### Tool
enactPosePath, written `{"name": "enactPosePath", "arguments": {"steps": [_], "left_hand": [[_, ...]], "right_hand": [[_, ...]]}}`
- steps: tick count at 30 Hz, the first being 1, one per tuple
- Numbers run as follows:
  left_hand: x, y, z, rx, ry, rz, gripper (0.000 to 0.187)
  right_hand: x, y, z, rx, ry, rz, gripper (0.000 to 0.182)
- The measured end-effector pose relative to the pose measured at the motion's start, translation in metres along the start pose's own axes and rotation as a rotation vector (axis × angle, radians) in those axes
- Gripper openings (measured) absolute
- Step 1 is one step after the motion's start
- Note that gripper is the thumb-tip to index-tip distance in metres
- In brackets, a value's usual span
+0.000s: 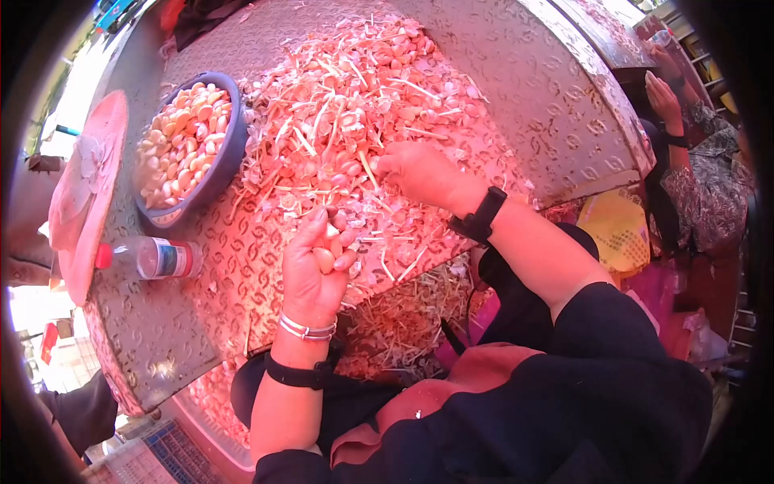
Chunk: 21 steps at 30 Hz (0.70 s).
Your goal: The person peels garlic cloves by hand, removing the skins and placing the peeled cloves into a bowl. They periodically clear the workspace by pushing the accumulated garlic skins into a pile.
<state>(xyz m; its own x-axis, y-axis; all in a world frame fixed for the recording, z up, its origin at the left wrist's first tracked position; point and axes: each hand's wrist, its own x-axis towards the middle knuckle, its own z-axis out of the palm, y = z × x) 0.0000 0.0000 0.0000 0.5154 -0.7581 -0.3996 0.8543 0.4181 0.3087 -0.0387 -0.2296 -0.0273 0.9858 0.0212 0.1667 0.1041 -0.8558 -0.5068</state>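
Note:
My left hand (314, 270) is palm up above the near part of the tabletop, its fingers curled round a few peeled garlic cloves (324, 259). My right hand (427, 174) reaches into the heap of garlic skins and stalks (347, 97), its fingertips pinched together beside a pale stalk (368, 171). What those fingertips hold, if anything, is too small to make out. Loose cloves and papery skins lie round both hands. To the left, a blue-grey bowl (235, 141) is heaped with peeled garlic cloves (187, 145).
A clear bottle with a red cap (157, 258) lies on the patterned metal table (556, 105), near a straw hat (89, 194). Below are a crate of garlic (222, 452), fallen stalks (419, 310) and a yellow basket (614, 230). Another person's hand (663, 101) is at right.

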Motion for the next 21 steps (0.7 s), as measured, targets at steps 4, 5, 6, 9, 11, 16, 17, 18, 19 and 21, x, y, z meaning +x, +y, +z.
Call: {"name": "enactPosePath", "arguments": {"steps": [4, 5, 6, 9, 11, 16, 17, 18, 19, 21], "left_hand": [[-0.005, 0.002, 0.005, 0.08, 0.082, 0.016, 0.014], [-0.004, 0.004, 0.006, 0.117, 0.063, 0.018, 0.014], [-0.006, 0.004, 0.008, 0.116, 0.065, 0.022, 0.014], [-0.005, -0.003, 0.014, 0.19, 0.105, 0.029, 0.017], [-0.003, -0.007, 0.015, 0.228, 0.121, 0.035, 0.019], [0.001, -0.012, 0.013, 0.317, 0.084, 0.012, 0.017], [0.001, -0.013, 0.014, 0.328, 0.1, 0.001, 0.017], [0.002, -0.013, 0.015, 0.329, 0.1, -0.001, 0.017], [0.002, -0.014, 0.016, 0.337, 0.103, -0.003, 0.016], [0.004, -0.016, 0.02, 0.346, 0.108, -0.008, 0.016]], "right_hand": [[-0.004, -0.003, 0.006, -0.12, -0.072, 0.052, 0.017], [-0.004, 0.0, 0.005, -0.101, -0.064, 0.089, 0.015], [-0.003, -0.001, 0.001, -0.099, -0.065, 0.085, 0.015], [-0.003, 0.001, -0.015, 0.814, -0.156, 0.573, 0.015], [-0.008, 0.0, -0.022, 1.524, -0.06, 0.655, 0.019], [-0.01, 0.002, -0.022, 1.705, -0.144, 0.583, 0.02], [-0.011, 0.003, -0.022, 1.73, -0.208, 0.556, 0.019], [-0.011, 0.0, -0.024, 1.754, -0.273, 0.529, 0.019], [-0.011, -0.004, -0.023, 1.755, -0.271, 0.53, 0.019], [-0.012, -0.018, -0.019, 1.749, -0.296, 0.65, 0.011]]}}
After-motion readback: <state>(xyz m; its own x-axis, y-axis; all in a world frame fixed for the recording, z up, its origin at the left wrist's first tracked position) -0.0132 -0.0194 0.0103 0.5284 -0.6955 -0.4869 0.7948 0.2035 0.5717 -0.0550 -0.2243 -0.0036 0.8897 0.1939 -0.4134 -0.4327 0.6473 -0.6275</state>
